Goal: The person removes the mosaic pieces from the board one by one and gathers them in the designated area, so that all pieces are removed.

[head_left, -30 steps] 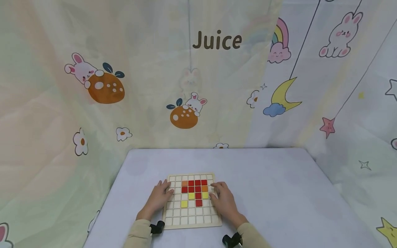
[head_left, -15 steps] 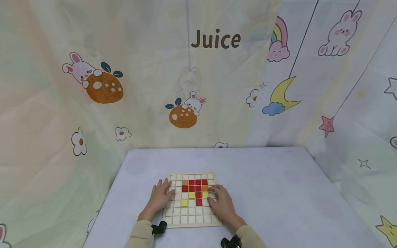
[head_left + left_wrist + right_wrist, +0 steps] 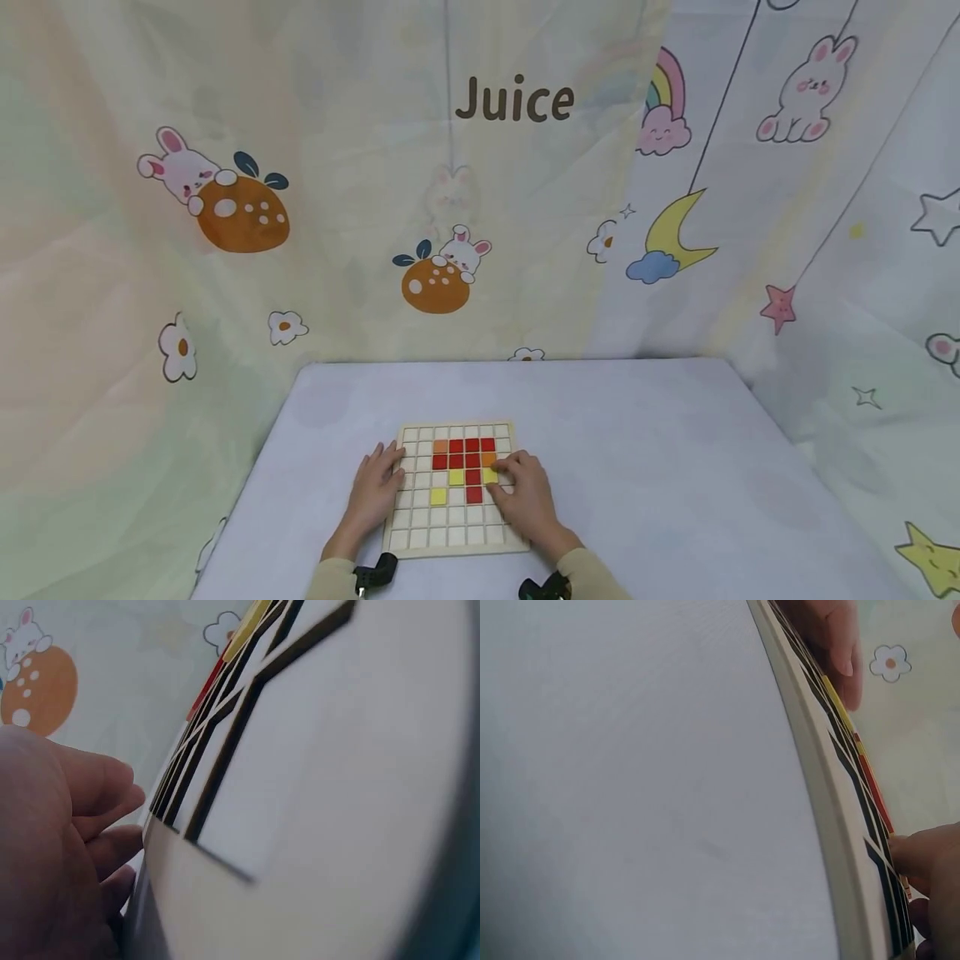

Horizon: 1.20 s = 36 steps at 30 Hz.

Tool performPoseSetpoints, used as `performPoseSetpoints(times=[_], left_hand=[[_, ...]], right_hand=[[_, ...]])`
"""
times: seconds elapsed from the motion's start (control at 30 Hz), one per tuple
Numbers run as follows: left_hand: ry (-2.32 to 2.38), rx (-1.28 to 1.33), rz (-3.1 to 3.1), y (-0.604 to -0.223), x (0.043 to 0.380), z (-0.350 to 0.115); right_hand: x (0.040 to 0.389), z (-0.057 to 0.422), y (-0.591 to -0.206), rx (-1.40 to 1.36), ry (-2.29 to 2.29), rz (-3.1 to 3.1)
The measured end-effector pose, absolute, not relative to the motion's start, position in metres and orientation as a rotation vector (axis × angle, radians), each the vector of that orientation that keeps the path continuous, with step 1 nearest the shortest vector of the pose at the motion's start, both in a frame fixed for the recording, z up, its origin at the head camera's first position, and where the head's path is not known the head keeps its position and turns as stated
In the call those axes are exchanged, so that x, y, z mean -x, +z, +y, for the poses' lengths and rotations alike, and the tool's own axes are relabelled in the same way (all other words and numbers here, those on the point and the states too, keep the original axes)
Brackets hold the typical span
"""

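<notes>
A light wooden grid board [image 3: 450,552] lies on the table, its squares mostly pale. Red tiles [image 3: 457,461] cluster in its upper part, with an orange tile [image 3: 440,447] at their upper left. Yellow tiles [image 3: 438,497] sit lower down. My left hand [image 3: 371,490] rests along the board's left edge; in the left wrist view its fingers [image 3: 112,780] are loosely bent beside the frame. My right hand [image 3: 527,496] reaches over the right edge, thumb and forefinger apart on either side of a yellow tile [image 3: 491,476] that lies in its square.
The board stands near the front of a white-covered table [image 3: 637,467]. A printed curtain [image 3: 345,208] with rabbits and oranges hangs behind it. Black wrist cameras [image 3: 545,586] are strapped at both sleeves, close to the board's front edge.
My right hand has moved left over the board, from its right edge to the yellow tile. The left hand has drawn back slightly to the edge. The head view has shifted a little.
</notes>
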State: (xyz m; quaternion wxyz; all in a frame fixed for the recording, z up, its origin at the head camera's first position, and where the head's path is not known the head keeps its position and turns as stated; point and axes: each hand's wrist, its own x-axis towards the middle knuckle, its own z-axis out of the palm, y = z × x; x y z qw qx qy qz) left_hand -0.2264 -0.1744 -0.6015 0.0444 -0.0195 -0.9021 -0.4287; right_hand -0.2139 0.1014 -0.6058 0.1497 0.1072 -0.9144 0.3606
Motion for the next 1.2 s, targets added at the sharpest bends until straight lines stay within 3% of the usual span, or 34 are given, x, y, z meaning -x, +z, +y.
performPoseSetpoints(times=[1.2], left_hand=[[-1.268, 0.086, -2.68, -0.607, 0.226, -0.176]], right_hand=[[0.225, 0.11, -0.607, -0.304, 1.263, -2.568]])
